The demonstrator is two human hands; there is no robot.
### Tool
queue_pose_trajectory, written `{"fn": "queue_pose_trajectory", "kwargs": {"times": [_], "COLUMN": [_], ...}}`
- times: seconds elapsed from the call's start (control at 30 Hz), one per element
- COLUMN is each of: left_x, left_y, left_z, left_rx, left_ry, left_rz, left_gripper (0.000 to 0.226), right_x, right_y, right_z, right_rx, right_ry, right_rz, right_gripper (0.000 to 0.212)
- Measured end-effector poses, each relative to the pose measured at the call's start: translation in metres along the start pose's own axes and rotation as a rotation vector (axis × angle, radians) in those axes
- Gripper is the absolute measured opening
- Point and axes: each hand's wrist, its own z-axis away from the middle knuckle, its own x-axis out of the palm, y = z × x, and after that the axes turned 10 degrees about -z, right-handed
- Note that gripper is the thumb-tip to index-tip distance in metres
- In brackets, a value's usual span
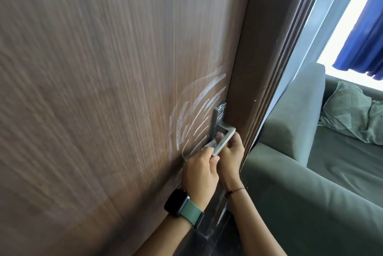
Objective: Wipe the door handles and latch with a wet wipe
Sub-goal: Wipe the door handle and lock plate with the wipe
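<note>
A stiff metal door handle (222, 140) at the wooden door (103, 90) edge is steadied by the right hand (231, 155) while a soft, limp wet wipe (210, 145) is pinched against it by the left hand (200, 175).

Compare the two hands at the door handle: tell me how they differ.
The left hand comes from below with its thumb at the free end of the grey metal lever handle; the right hand sits behind it, fingers curled up to the lever. The left wrist wears a black smartwatch on a green strap; the right wears a thin dark cord bracelet. Both work at the lever, where a crumpled white wet wipe shows.
</note>
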Motion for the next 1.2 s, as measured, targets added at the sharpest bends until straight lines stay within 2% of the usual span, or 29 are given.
{"fn": "queue_pose_trajectory", "kwargs": {"times": [0.13, 0.27, 0.4, 0.53, 0.73, 0.9, 1.1, 1.2], "left_x": [0.001, 0.001, 0.002, 0.003, 0.004, 0.005, 0.006, 0.006], "left_y": [0.001, 0.000, 0.002, 0.000, 0.001, 0.000, -0.001, -0.001], "left_z": [0.001, 0.000, 0.001, 0.001, 0.003, 0.002, 0.003, 0.002], "left_rx": [-0.017, -0.041, -0.040, -0.055, -0.043, -0.044, -0.036, -0.044], "left_ry": [-0.014, -0.008, -0.015, -0.010, 0.015, 0.016, 0.014, 0.000], "left_rz": [0.001, 0.003, 0.009, -0.004, 0.001, 0.013, 0.018, 0.018], "left_gripper": [0.013, 0.013, 0.017, 0.017, 0.018, 0.018, 0.016, 0.016], "right_x": [-0.001, 0.010, 0.006, 0.011, 0.005, 0.009, 0.008, 0.007], "right_y": [0.005, -0.004, 0.006, 0.001, -0.002, -0.005, -0.005, 0.000], "right_z": [0.004, 0.002, 0.009, 0.005, 0.006, 0.001, 0.005, 0.016], "right_rx": [-0.004, -0.148, -0.061, -0.021, 0.067, 0.001, -0.012, 0.011], "right_ry": [0.033, 0.063, 0.066, 0.126, 0.109, 0.121, 0.088, 0.048], "right_rz": [0.154, 0.142, 0.082, -0.025, -0.093, -0.066, -0.081, -0.098], "right_gripper": [0.015, 0.014, 0.012, 0.028, 0.009, 0.021, 0.023, 0.015]}}
